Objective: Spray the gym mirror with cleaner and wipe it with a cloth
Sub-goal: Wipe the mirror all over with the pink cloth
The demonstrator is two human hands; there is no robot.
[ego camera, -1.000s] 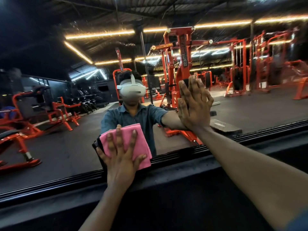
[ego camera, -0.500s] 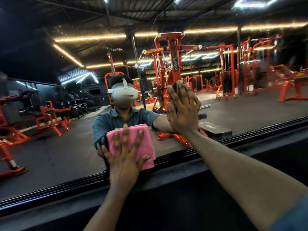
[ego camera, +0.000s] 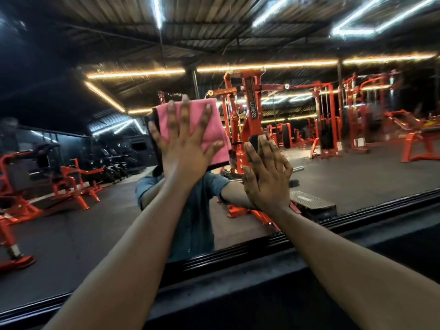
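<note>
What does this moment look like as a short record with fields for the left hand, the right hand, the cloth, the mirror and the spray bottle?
left hand: left hand, fingers spread flat, presses the cloth against the glass
right hand: right hand, open palm flat on the mirror, holds nothing
cloth: pink cloth, flat on the glass under the left hand
mirror: gym mirror, reflects orange machines and ceiling light strips
spray bottle: not in view

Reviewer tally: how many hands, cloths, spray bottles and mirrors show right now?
Hands: 2, the left hand pressing the pink cloth flat on the mirror, the right hand flat on the glass
Cloths: 1
Spray bottles: 0 in view
Mirrors: 1
Total: 4
</note>
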